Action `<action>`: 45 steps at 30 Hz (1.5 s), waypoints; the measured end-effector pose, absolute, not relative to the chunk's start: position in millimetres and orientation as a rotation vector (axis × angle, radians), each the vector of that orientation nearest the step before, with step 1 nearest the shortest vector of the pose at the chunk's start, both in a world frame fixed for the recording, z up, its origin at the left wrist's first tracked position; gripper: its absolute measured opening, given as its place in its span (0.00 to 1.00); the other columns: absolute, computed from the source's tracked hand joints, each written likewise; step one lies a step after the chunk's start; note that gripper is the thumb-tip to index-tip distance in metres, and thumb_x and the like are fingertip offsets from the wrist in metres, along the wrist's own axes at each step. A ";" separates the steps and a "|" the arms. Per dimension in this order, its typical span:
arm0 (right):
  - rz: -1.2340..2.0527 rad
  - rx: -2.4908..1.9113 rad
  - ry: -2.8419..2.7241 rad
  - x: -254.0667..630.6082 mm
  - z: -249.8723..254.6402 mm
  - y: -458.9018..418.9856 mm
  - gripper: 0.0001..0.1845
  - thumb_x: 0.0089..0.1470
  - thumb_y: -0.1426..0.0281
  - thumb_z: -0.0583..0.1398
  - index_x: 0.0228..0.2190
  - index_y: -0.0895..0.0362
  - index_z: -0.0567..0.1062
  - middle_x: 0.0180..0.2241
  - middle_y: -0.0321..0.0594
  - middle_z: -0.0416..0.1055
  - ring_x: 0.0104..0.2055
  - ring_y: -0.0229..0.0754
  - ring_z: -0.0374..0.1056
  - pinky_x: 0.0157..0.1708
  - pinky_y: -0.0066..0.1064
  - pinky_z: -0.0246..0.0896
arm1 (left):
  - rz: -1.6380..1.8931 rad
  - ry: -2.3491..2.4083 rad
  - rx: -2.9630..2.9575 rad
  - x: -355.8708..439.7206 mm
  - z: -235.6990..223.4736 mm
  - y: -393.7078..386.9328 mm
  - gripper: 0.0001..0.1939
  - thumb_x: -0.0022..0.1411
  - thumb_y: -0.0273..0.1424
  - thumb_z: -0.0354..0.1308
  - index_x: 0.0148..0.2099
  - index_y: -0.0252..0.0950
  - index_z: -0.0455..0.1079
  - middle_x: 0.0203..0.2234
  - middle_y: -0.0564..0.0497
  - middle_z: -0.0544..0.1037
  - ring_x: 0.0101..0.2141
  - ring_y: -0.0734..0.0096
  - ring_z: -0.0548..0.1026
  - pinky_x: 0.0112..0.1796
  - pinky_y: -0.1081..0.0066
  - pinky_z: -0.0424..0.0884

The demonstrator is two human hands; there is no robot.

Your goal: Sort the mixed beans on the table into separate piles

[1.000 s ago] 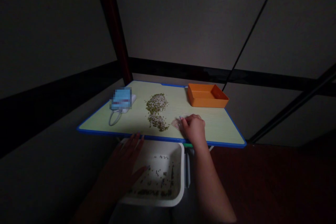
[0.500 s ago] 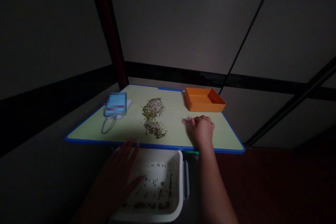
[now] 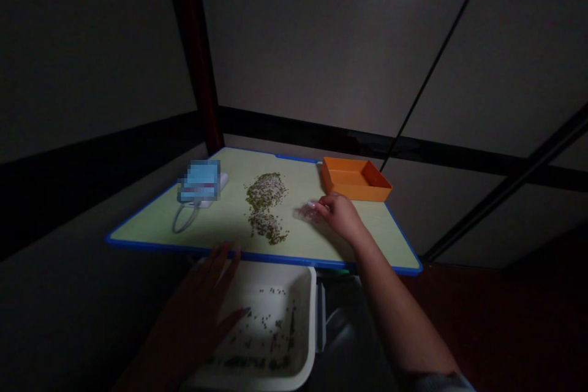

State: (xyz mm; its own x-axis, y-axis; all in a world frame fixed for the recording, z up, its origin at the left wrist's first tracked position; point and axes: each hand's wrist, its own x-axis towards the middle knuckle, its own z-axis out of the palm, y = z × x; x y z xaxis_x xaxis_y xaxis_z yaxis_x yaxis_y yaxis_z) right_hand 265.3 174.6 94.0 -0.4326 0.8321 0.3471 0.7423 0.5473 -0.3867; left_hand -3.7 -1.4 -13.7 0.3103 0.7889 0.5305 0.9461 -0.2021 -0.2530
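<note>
- Your right hand (image 3: pixel 316 207) is closed to a narrow pinch on a clear piece (image 3: pixel 307 212), low over the surface (image 3: pixel 220 226); its exact shape is too blurred to tell.
- The mixed heap (image 3: pixel 267 190) of green and pale grains lies near the surface's middle, at nine o'clock from that pinch; a narrower waist joins its two lobes.
- Your left hand (image 3: pixel 209 294) is wide, fingers spread, at seven o'clock, over the white basin (image 3: pixel 310 318) and the blue near edge; whether it touches either, you cannot tell.
- The basin sits at six o'clock, below that edge; dark specks (image 3: pixel 264 362) dot its inside.
- The orange tray (image 3: pixel 361 191) stands at two o'clock; a pixelated blue item (image 3: pixel 202 179) and looped cable (image 3: pixel 177 220) lie at nine.
</note>
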 end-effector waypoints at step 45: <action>0.664 -1.003 -2.486 231.5 78.5 226.4 0.18 0.53 0.60 0.59 0.19 0.60 0.74 0.16 0.33 0.65 0.24 0.32 0.57 0.27 0.25 0.48 | -0.319 -1.603 -2.075 2.7 -7.7 1.0 0.45 0.56 0.53 0.48 0.66 0.29 0.45 0.64 0.31 0.51 0.63 0.45 0.54 0.53 0.54 0.65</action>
